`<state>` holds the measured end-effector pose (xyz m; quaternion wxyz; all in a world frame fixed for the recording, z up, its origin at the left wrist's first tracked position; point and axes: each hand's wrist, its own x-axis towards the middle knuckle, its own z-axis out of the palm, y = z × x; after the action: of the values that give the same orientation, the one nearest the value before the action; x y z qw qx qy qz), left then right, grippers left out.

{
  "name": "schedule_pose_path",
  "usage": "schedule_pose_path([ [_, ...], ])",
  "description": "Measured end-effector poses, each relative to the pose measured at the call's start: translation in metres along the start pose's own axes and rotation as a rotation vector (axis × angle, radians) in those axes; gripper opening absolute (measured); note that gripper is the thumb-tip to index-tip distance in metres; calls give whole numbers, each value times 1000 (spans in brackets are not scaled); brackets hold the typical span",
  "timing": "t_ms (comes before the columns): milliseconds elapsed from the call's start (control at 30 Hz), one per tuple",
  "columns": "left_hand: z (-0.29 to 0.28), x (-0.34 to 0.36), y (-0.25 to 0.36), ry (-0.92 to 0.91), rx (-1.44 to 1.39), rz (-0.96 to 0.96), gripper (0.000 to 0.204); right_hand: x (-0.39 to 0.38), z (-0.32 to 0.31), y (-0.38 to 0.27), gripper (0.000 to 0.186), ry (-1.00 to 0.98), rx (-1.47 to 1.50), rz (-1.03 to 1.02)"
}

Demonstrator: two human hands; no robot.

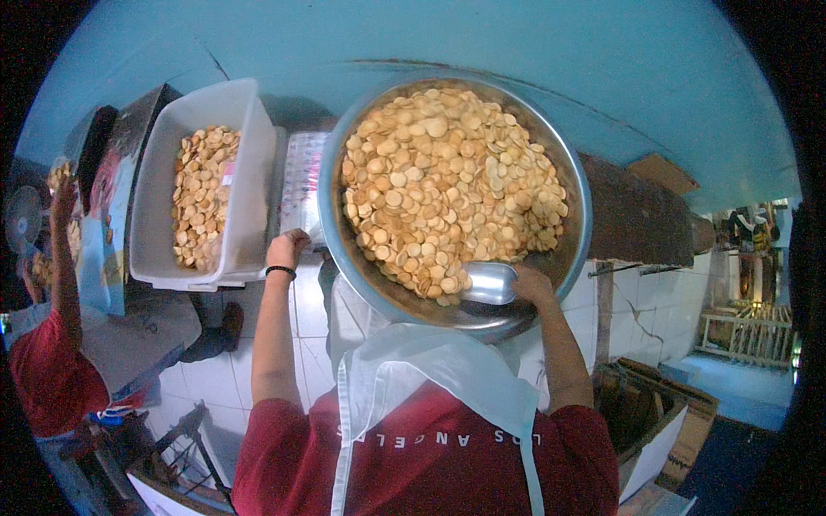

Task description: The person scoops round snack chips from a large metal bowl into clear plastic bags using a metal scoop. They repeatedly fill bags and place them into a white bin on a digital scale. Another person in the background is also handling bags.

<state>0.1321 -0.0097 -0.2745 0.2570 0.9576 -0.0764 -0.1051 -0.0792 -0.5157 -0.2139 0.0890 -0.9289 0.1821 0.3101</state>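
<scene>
The right hand (pixel 529 285) is closed around the handle of a metal scoop (pixel 489 282), its mouth pushed into the round biscuits (pixel 447 181) heaped in a big steel basin (pixel 331 215). The left hand (pixel 286 249) grips the basin's rim beside a clear bag (its fingers are partly hidden). To the left on the tabletop (pixel 602 77) a white plastic tub (pixel 237 129) is part filled with the same biscuits. The heap sits high at the near side; an overfilled scoop could likely spill or crush biscuits over the rim.
</scene>
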Motion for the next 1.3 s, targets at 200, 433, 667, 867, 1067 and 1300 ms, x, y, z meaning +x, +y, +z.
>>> schedule_pose_path([
  [200,-33,3,8,73,-120,87,13,44,59,-28,46,-92,309,-268],
  [433,-97,-21,69,356,-78,152,13,39,81,-82,42,-36,465,-353],
  [667,-126,-53,122,407,-250,260,23,61,77,-75,37,-52,237,-223],
  [867,-62,-51,143,167,-314,229,38,71,67,-86,33,298,484,-139],
  [1067,4,-49,158,148,-289,162,34,71,59,-109,34,370,308,-24],
  [1300,19,-48,163,212,-137,280,26,81,54,-88,27,364,362,-137],
])
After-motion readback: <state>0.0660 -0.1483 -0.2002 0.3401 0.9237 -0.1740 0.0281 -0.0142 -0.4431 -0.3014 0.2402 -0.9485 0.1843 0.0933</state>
